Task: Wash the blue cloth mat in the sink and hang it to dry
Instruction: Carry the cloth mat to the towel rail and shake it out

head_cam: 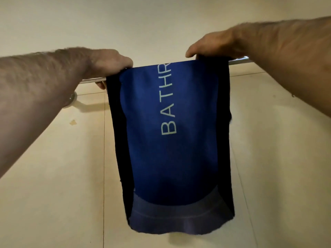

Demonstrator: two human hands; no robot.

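While both hands gripped its top corners, left hand (109, 64) and right hand (213, 45), the blue cloth mat (172, 140) hung limp over the rail (91, 80); likely soft, wet-heavy; best held by corners.

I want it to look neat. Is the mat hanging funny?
A little. The mat hangs over the rail, but both side edges are folded inward, and its bottom edge curves unevenly. Both hands, left and right, hold its top.

Cream tiled wall (179, 24) with thin grout lines, a chrome rail (91, 80) mounted across it.
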